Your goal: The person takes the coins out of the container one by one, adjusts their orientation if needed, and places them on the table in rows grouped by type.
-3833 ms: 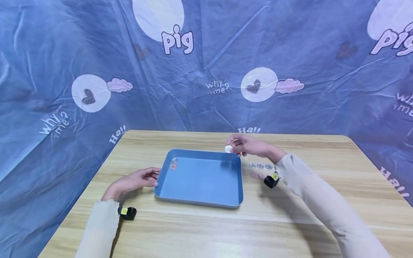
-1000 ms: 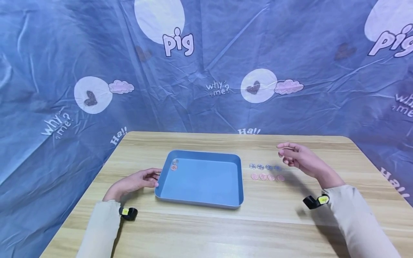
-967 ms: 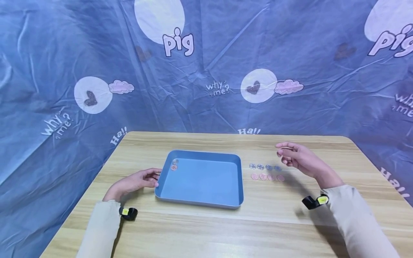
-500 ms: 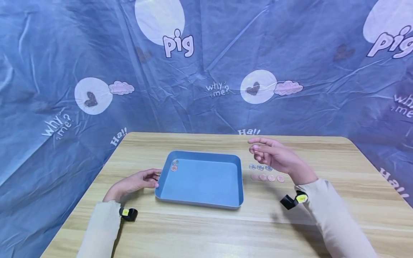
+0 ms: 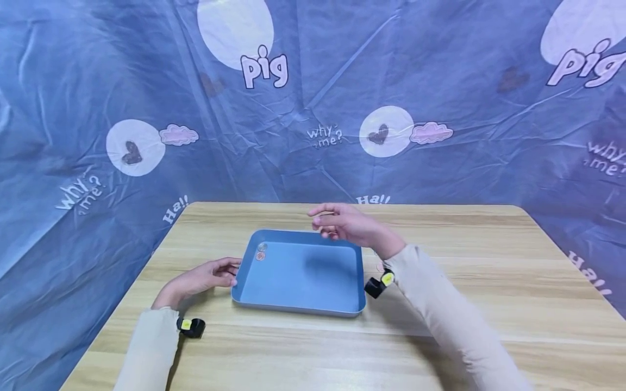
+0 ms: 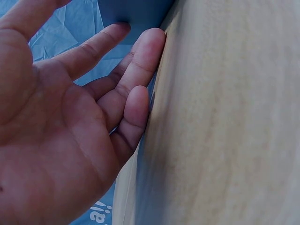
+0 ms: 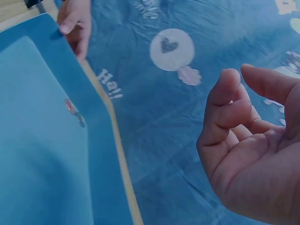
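Observation:
A blue rectangular tray [image 5: 303,282] lies on the wooden table. My left hand [image 5: 200,279] is at its left wall, thumb and fingertips against the side, fingers loosely bent. Above the tray's back rim hovers my right hand [image 5: 354,224]. In the right wrist view, that hand [image 7: 253,145] has loosely curled fingers with nothing between them. Two coin-like discs lie in the tray's back left corner, a silvery one [image 5: 262,246] and a pinkish one [image 5: 261,256]. A pink disc [image 5: 379,267] peeks out beside the right wrist; the discs around it are mostly hidden by the arm.
Around the tray extends the wooden tabletop [image 5: 489,260]. Behind it hangs a blue printed cloth [image 5: 293,152]. Each wrist wears a small black camera, one on the left [image 5: 193,327] and one on the right [image 5: 376,286].
My right hand held a white scalloped disc 3.8 s ago; since then it is empty. From the right of the disc rows, it has swept left over the tray. My left hand stays put.

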`<state>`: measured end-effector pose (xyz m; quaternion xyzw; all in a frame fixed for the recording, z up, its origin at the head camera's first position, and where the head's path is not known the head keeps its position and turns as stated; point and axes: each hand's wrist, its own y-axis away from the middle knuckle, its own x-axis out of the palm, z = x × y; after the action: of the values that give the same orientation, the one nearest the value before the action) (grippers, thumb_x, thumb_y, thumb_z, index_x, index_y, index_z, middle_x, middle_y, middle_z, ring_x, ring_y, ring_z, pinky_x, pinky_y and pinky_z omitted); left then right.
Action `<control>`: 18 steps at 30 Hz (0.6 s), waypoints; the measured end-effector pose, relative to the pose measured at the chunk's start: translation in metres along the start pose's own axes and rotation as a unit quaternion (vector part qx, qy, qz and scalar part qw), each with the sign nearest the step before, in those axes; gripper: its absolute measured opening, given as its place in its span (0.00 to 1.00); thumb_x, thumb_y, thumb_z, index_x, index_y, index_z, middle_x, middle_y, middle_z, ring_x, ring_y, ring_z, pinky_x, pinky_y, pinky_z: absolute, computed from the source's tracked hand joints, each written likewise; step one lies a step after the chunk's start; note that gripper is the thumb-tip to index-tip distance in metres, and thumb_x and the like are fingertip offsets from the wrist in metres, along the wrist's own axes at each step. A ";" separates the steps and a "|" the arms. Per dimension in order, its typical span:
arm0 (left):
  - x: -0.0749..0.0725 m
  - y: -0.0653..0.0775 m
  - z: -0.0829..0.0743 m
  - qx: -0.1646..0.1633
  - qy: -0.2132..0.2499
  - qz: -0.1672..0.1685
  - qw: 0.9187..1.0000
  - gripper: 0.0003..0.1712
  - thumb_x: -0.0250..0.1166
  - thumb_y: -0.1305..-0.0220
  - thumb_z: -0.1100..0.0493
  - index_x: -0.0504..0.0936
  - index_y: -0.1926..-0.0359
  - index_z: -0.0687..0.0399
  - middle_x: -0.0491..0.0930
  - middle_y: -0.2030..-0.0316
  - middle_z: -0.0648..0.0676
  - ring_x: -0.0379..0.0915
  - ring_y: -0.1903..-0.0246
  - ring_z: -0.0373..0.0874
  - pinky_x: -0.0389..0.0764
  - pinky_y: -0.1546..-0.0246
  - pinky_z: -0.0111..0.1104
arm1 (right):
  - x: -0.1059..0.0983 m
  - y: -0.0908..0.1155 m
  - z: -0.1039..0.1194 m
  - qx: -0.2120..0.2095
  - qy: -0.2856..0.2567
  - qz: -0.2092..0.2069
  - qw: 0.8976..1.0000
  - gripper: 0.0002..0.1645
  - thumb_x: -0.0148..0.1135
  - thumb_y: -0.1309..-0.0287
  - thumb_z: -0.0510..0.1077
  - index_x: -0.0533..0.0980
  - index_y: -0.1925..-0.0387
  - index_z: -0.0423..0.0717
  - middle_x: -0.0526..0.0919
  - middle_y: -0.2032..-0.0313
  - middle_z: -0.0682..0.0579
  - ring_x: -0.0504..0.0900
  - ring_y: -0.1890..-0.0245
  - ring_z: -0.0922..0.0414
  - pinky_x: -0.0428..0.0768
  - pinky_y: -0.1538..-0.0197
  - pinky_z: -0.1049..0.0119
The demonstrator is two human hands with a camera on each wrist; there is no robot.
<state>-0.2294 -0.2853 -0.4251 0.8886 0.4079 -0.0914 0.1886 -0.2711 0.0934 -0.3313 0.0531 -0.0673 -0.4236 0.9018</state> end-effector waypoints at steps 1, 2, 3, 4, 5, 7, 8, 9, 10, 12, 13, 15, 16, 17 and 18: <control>0.000 0.000 0.000 0.000 -0.001 0.000 1.000 0.41 0.61 0.33 0.58 0.51 0.30 0.76 0.64 0.40 0.73 0.70 0.50 0.36 0.77 0.50 0.22 | 0.004 -0.006 0.000 0.004 0.006 0.001 1.000 0.19 0.49 0.32 0.36 0.65 0.41 0.37 0.78 0.67 0.56 0.77 0.74 0.63 0.70 0.72 0.75; 0.000 -0.001 0.001 0.000 -0.003 0.000 1.000 0.41 0.61 0.33 0.58 0.51 0.30 0.75 0.64 0.40 0.73 0.70 0.50 0.35 0.77 0.51 0.22 | 0.007 -0.011 -0.001 0.010 0.009 0.001 1.000 0.20 0.50 0.32 0.37 0.65 0.40 0.37 0.78 0.66 0.55 0.77 0.74 0.63 0.70 0.72 0.75; -0.001 -0.001 0.001 -0.001 -0.003 0.000 1.000 0.41 0.61 0.33 0.58 0.51 0.30 0.75 0.64 0.40 0.73 0.70 0.50 0.35 0.77 0.51 0.22 | 0.010 -0.017 -0.002 0.016 0.013 0.002 1.000 0.21 0.50 0.32 0.37 0.65 0.40 0.36 0.78 0.66 0.55 0.76 0.74 0.63 0.70 0.72 0.74; -0.001 0.000 0.001 0.000 -0.003 0.001 1.000 0.41 0.61 0.33 0.58 0.51 0.30 0.75 0.64 0.40 0.73 0.70 0.50 0.35 0.77 0.51 0.22 | 0.014 -0.023 -0.004 0.022 0.018 0.005 1.000 0.22 0.51 0.32 0.37 0.65 0.39 0.36 0.78 0.66 0.54 0.76 0.74 0.63 0.70 0.72 0.74; -0.001 0.000 0.001 0.001 -0.003 0.002 1.000 0.41 0.61 0.33 0.58 0.51 0.30 0.76 0.64 0.40 0.73 0.70 0.50 0.35 0.77 0.51 0.22 | 0.018 -0.029 -0.005 0.028 0.024 0.006 0.999 0.21 0.52 0.32 0.37 0.66 0.40 0.38 0.78 0.66 0.54 0.76 0.74 0.63 0.70 0.72 0.74; -0.002 0.001 0.001 0.002 0.000 0.003 1.000 0.41 0.61 0.33 0.58 0.50 0.30 0.76 0.63 0.40 0.73 0.70 0.51 0.35 0.77 0.51 0.22 | 0.024 -0.040 -0.010 0.037 0.036 0.008 0.999 0.22 0.53 0.33 0.38 0.67 0.39 0.38 0.78 0.66 0.54 0.76 0.74 0.63 0.70 0.72 0.73; -0.002 0.001 0.001 0.002 0.002 0.004 1.000 0.41 0.61 0.33 0.59 0.50 0.30 0.76 0.63 0.40 0.73 0.70 0.51 0.35 0.77 0.51 0.22 | 0.027 -0.046 -0.014 0.041 0.044 0.008 0.998 0.23 0.54 0.33 0.39 0.67 0.39 0.38 0.78 0.67 0.54 0.76 0.74 0.62 0.69 0.72 0.72; -0.001 0.001 0.001 0.002 0.003 0.005 1.000 0.41 0.61 0.33 0.59 0.50 0.30 0.76 0.64 0.40 0.73 0.70 0.51 0.35 0.77 0.51 0.22 | 0.030 -0.050 -0.017 0.044 0.055 0.009 0.997 0.23 0.54 0.33 0.40 0.67 0.38 0.38 0.78 0.66 0.54 0.76 0.74 0.62 0.69 0.71 0.72; -0.001 0.001 0.001 0.002 0.002 0.005 1.000 0.41 0.61 0.33 0.58 0.50 0.30 0.76 0.64 0.40 0.73 0.70 0.51 0.35 0.77 0.51 0.22 | 0.033 -0.055 -0.020 0.047 0.064 0.010 0.997 0.24 0.55 0.33 0.41 0.67 0.38 0.38 0.78 0.66 0.53 0.76 0.73 0.61 0.69 0.71 0.71; -0.001 0.001 0.000 0.001 0.002 0.003 1.000 0.41 0.61 0.33 0.58 0.51 0.30 0.76 0.64 0.40 0.73 0.70 0.51 0.34 0.77 0.51 0.22 | 0.037 -0.064 -0.028 0.054 0.084 0.009 0.995 0.25 0.56 0.33 0.42 0.68 0.38 0.38 0.79 0.64 0.50 0.76 0.73 0.60 0.69 0.70 0.69; -0.001 0.001 0.000 0.001 0.002 0.003 1.000 0.41 0.61 0.33 0.58 0.51 0.30 0.76 0.65 0.40 0.73 0.70 0.51 0.34 0.76 0.51 0.22 | 0.040 -0.068 -0.033 0.056 0.092 0.008 0.994 0.25 0.56 0.33 0.43 0.68 0.38 0.38 0.80 0.61 0.48 0.77 0.72 0.59 0.69 0.70 0.69; -0.001 0.000 0.000 0.003 0.000 0.002 1.000 0.41 0.61 0.33 0.58 0.51 0.30 0.76 0.65 0.41 0.72 0.71 0.50 0.34 0.76 0.50 0.22 | 0.044 -0.075 -0.041 0.059 0.109 0.010 0.992 0.25 0.56 0.33 0.44 0.69 0.38 0.38 0.80 0.57 0.43 0.77 0.71 0.57 0.69 0.69 0.67; -0.001 0.000 0.000 0.002 0.000 0.003 1.000 0.41 0.61 0.33 0.58 0.51 0.30 0.76 0.65 0.41 0.72 0.71 0.50 0.34 0.76 0.50 0.22 | 0.046 -0.078 -0.045 0.059 0.115 0.011 0.992 0.25 0.56 0.33 0.44 0.69 0.38 0.39 0.80 0.54 0.41 0.78 0.71 0.57 0.69 0.69 0.67; -0.001 0.000 0.000 0.002 -0.001 0.004 1.000 0.41 0.61 0.32 0.58 0.51 0.30 0.76 0.65 0.40 0.72 0.71 0.50 0.35 0.76 0.50 0.22 | 0.048 -0.081 -0.048 0.058 0.122 0.012 0.991 0.25 0.56 0.33 0.44 0.69 0.38 0.39 0.80 0.53 0.40 0.78 0.70 0.56 0.69 0.69 0.67; -0.001 0.000 0.000 0.001 0.000 0.005 1.000 0.41 0.60 0.32 0.58 0.51 0.30 0.76 0.65 0.40 0.72 0.71 0.50 0.35 0.77 0.50 0.22 | 0.049 -0.084 -0.052 0.056 0.130 0.012 0.990 0.24 0.56 0.33 0.44 0.70 0.39 0.39 0.79 0.53 0.39 0.78 0.70 0.55 0.69 0.70 0.67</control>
<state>-0.2299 -0.2861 -0.4242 0.8910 0.4031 -0.0908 0.1880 -0.2945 0.0042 -0.3910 0.1576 0.0266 -0.3974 0.9036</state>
